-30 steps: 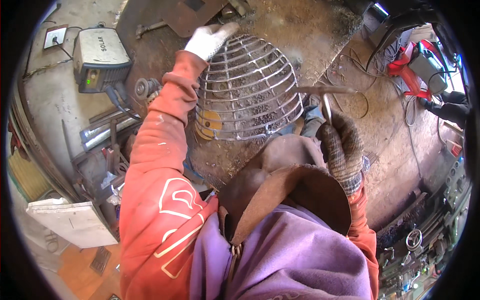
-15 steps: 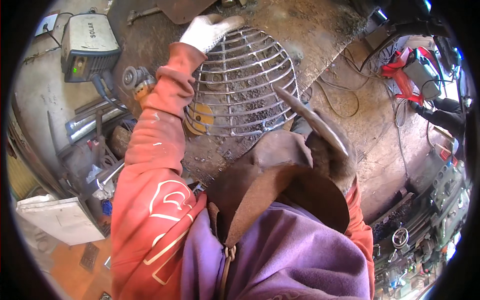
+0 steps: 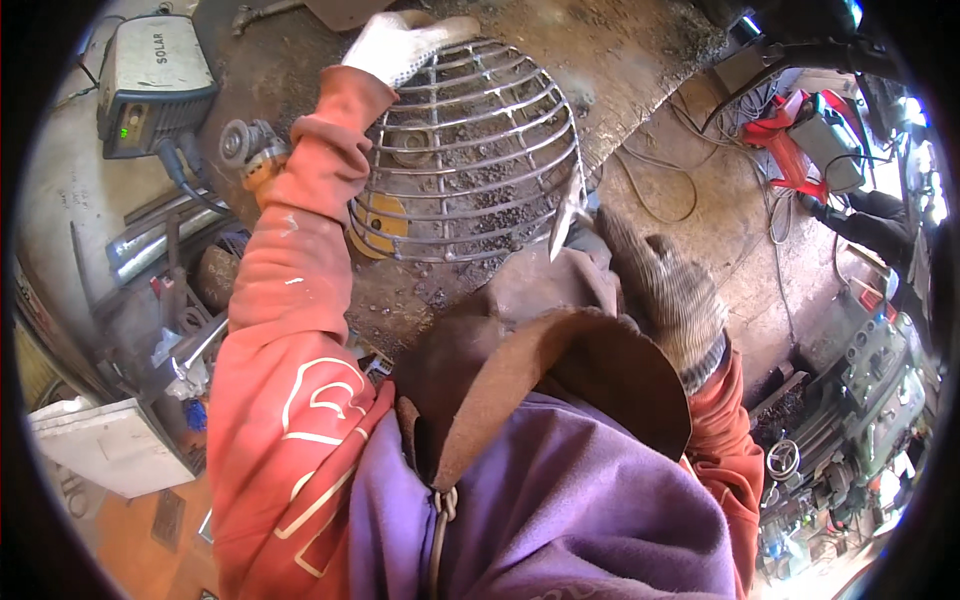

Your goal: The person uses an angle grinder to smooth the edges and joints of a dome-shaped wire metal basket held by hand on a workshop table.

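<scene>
This is a metal workshop. A welding machine (image 3: 150, 85) sits at the upper left, an angle grinder (image 3: 250, 150) beside it, and steel bars (image 3: 160, 240) lie at the left. A slag-strewn desk (image 3: 620, 60) fills the top, cables (image 3: 660, 190) trail across the floor, and a lathe (image 3: 860, 400) stands at the lower right.

Your left hand (image 3: 400, 45), in a white knit glove, is gripping the top rim of the domed grille of welded steel wire (image 3: 470, 155), which is lying on the rusty, grit-strewn metal counter (image 3: 620, 60). Your right hand (image 3: 665, 295), in a dark speckled work glove, is holding a pointed grey metal tool (image 3: 565, 215) with its tip against the grille's right edge. A yellow disc (image 3: 385, 220) is showing under the grille's lower left wires. An angle grinder (image 3: 250, 150) is lying beside your left sleeve, near a grey welding machine (image 3: 150, 85).
</scene>
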`<action>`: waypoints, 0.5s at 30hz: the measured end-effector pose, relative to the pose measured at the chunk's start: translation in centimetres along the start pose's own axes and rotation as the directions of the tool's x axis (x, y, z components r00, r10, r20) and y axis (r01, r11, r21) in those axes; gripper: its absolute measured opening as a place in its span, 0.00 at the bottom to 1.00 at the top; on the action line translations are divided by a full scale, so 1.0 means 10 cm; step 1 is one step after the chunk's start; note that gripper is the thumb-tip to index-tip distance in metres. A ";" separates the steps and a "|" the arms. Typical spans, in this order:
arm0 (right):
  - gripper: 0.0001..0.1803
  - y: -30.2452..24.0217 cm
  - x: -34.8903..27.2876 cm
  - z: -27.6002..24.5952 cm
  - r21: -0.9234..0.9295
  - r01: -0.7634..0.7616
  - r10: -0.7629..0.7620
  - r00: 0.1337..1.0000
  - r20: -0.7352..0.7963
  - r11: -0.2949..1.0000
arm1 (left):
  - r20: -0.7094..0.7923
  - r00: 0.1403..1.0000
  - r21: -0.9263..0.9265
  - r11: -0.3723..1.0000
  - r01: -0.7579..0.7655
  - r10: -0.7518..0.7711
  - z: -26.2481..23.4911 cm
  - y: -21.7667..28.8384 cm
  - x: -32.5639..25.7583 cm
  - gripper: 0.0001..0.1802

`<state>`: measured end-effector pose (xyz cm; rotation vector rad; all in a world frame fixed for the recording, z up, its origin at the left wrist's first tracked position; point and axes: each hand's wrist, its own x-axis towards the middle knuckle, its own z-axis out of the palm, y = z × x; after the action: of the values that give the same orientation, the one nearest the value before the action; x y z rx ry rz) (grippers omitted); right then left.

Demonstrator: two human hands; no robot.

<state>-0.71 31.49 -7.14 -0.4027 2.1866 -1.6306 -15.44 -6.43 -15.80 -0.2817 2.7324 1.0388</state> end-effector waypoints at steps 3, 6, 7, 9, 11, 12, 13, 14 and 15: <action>0.24 -0.10 -0.06 0.09 0.059 0.005 -0.006 1.000 0.003 0.998 | -0.053 0.998 -0.126 0.992 0.011 -0.018 0.06 0.08 -0.13 0.24; 0.23 -0.09 0.05 0.12 0.017 0.070 -0.069 0.996 -0.053 0.997 | -0.120 0.988 -0.050 0.994 0.094 -0.099 -0.12 0.60 -0.37 0.22; 0.23 -0.08 0.11 0.11 -0.013 0.116 -0.117 0.989 -0.088 0.993 | -0.418 0.893 0.102 0.986 -0.134 0.165 -0.10 0.59 -0.50 0.21; 0.22 0.07 0.29 -0.01 -0.235 0.190 -0.227 0.963 -0.145 0.953 | -0.560 0.706 0.475 0.866 -0.157 0.435 -0.30 0.76 -0.78 0.29; 0.25 0.28 0.61 -0.18 -0.440 0.170 -0.260 0.953 -0.153 0.882 | -0.733 0.572 0.299 0.930 -0.214 0.367 -0.36 0.61 -1.12 0.27; 0.24 0.33 0.81 -0.27 -0.475 0.245 -0.348 0.926 -0.143 0.846 | -0.795 0.501 0.289 0.940 -0.182 0.342 -0.37 0.49 -1.32 0.25; 0.23 0.36 0.99 -0.32 -0.513 0.303 -0.428 0.892 -0.144 0.803 | -0.844 0.429 0.275 0.947 -0.168 0.321 -0.35 0.38 -1.51 0.22; 0.21 0.28 1.11 -0.28 -0.579 0.279 -0.434 0.889 -0.146 0.766 | -0.876 0.353 0.319 0.944 -0.087 0.329 -0.32 0.26 -1.72 0.27; 0.19 0.11 1.17 -0.26 -0.655 0.236 -0.431 0.890 -0.151 0.718 | -0.846 0.456 0.403 0.891 0.208 0.276 -0.32 0.06 -1.95 0.34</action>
<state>-12.29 28.77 -9.06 -0.8348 3.0256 -1.1081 2.72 -6.13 -8.07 -0.9305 3.8159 0.1118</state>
